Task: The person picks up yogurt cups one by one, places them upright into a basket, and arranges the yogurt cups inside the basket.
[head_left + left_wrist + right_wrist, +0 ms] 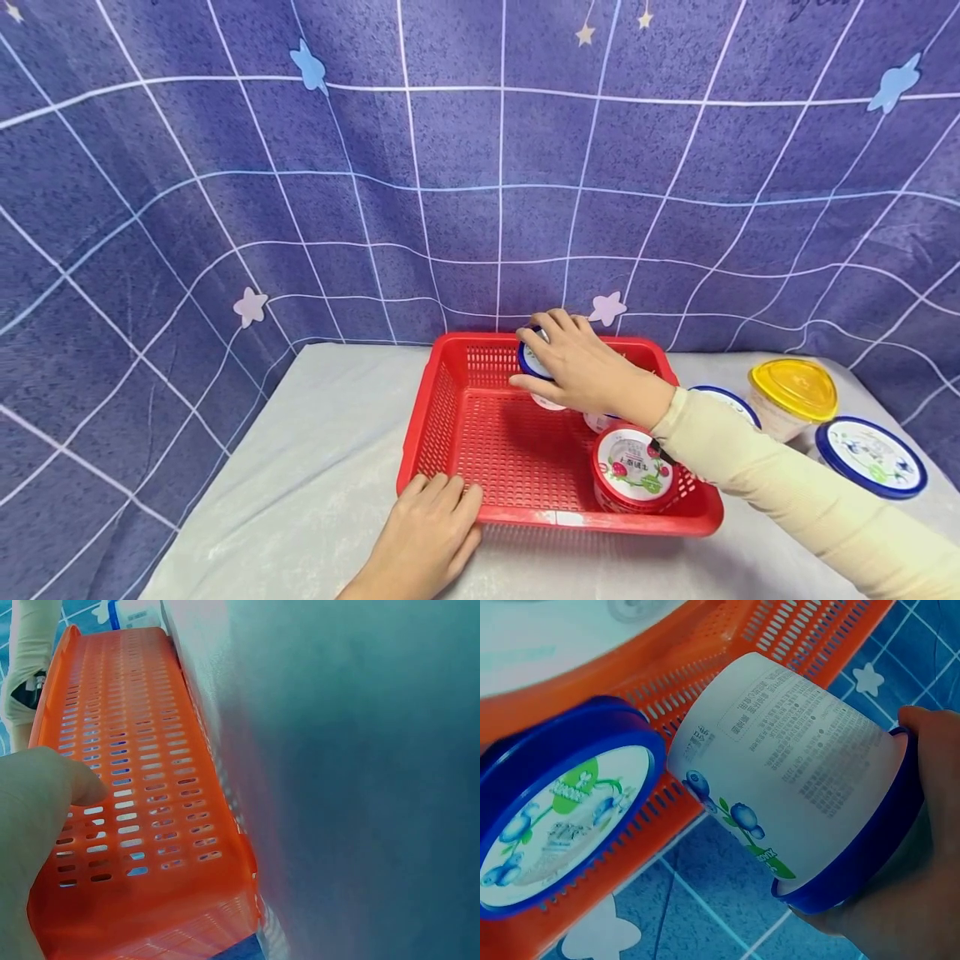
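Note:
My right hand [581, 362] grips a white tub with a blue lid [531, 354] by its rim, over the back of the red basket [592, 521]. In the right wrist view the held tub [787, 765] is tilted, and another blue-lidded tub [562, 817] is close beside it. A red-lidded tub [633, 467] stands in the basket's front right part; a further tub is partly hidden under my right arm. My left hand [427, 533] holds the basket's front left rim, its thumb against the perforated wall [142, 787].
Right of the basket stand a yellow-lidded tub [793, 390], a blue-lidded tub [870, 457] and another blue-lidded tub [726, 400] partly behind my sleeve. A pale cloth [300, 467] covers the table. A blue gridded curtain [465, 217] hangs behind it.

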Demonstrator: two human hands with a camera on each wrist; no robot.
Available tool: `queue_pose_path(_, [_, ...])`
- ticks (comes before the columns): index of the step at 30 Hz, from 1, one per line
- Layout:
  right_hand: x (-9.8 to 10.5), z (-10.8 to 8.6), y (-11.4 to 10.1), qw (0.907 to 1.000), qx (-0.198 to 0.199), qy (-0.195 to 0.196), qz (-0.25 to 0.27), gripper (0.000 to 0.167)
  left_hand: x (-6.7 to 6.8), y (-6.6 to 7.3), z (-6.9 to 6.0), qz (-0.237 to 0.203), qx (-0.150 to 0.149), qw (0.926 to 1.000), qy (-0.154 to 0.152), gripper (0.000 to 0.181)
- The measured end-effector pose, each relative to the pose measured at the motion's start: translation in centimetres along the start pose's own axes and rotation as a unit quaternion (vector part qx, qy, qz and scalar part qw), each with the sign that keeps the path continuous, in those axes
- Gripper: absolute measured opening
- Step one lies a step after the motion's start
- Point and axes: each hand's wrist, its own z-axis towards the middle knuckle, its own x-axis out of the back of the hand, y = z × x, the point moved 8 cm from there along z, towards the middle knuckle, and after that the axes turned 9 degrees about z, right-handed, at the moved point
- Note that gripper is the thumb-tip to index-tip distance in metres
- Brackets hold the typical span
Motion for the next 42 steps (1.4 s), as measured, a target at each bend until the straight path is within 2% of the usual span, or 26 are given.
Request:
queue_pose_path(12, [-2.5, 0.1, 0.1, 0.9992, 0.014, -0.036, 0.0, 0.064, 0.1, 0.0, 0.0, 0.003, -0.005, 1.0, 0.0, 0.024])
queue_pose_path(20, [-3.9, -0.5, 0.5, 0.9966, 0.01, -0.081, 0.01, 0.066, 0.0, 0.1, 0.0, 0.001, -0.005, 1.0, -0.002, 0.023])
queue_pose_path(27, [-4.8, -0.5, 0.5, 0.9957, 0.016, -0.091, 0.006, 0.064, -0.1, 0.0, 0.0, -0.005, 0.0, 0.9999, -0.01, 0.023])
queue_pose_path(32, [-5.3, -0.3, 0.6, 0.9941, 0.008, -0.108, 0.0, 0.067, -0.2, 0.0, 0.0, -0.012, 0.005, 0.9996, -0.027, 0.023])
queue_pose_path(42, [-5.6, 0.0, 0.4, 0.9936, 0.014, -0.111, -0.012, 0.07, -0.2, 0.0, 0.0, -0.013, 0.007, 0.9996, -0.025, 0.025])
